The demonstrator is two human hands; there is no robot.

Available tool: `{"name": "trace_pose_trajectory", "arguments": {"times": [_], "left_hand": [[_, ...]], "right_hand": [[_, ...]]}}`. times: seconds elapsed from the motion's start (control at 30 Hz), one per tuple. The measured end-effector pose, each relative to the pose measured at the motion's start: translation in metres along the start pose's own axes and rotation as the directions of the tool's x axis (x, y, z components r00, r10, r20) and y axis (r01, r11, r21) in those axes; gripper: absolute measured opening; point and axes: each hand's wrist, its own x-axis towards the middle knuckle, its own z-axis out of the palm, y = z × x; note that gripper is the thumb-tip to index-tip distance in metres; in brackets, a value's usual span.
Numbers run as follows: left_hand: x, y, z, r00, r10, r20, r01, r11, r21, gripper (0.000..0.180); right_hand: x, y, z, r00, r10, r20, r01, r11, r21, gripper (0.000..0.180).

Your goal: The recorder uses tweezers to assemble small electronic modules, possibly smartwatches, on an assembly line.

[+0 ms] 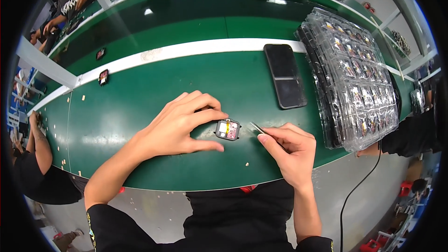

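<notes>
Black shirt [238, 217] sits below the watch case [227, 129]; left hand [183, 120] splays left of it, right hand [294, 151] pinches tweezers [256, 128] opposite; bracing the case should help.

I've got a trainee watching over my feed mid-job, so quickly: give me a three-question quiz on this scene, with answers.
1. Which of the person's hands holds the tweezers?
2. True or false: the black rectangular device lies nearer to the stack of clear plastic trays than the open watch-like case does.
3. The narrow strip showing inside the case is: A) blue; B) yellow; C) purple.

Key:
1. The right hand.
2. True.
3. B.
</notes>
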Motion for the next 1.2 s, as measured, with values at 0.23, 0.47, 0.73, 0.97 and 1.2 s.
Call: {"name": "trace_pose_trajectory", "arguments": {"times": [0.23, 0.47, 0.73, 0.97, 1.2], "left_hand": [[-0.004, 0.003, 0.007, 0.999, -0.021, 0.025, 0.023, 0.997, -0.074, 0.05], [-0.002, 0.007, 0.009, 0.997, -0.049, 0.059, 0.053, 0.997, -0.063, 0.055], [0.002, 0.004, 0.009, 0.991, -0.087, 0.098, 0.104, 0.977, -0.188, 0.057], [0.006, 0.001, 0.01, 0.985, -0.131, 0.115, 0.148, 0.976, -0.16, 0.061], [0.008, -0.001, 0.009, 0.983, -0.14, 0.122, 0.157, 0.978, -0.139, 0.066]], "right_hand": [[0.007, -0.005, 0.002, 0.997, 0.009, 0.074, -0.01, 1.0, 0.014, 0.016], [0.033, -0.005, -0.005, 0.987, 0.014, 0.16, -0.037, 0.989, 0.143, 0.016], [0.023, 0.005, -0.005, 0.979, -0.077, 0.189, 0.087, 0.995, -0.048, 0.011], [0.027, 0.006, 0.007, 0.963, -0.193, 0.189, 0.22, 0.966, -0.135, 0.013], [0.029, 0.007, 0.01, 0.958, -0.216, 0.189, 0.246, 0.957, -0.154, 0.015]]}}
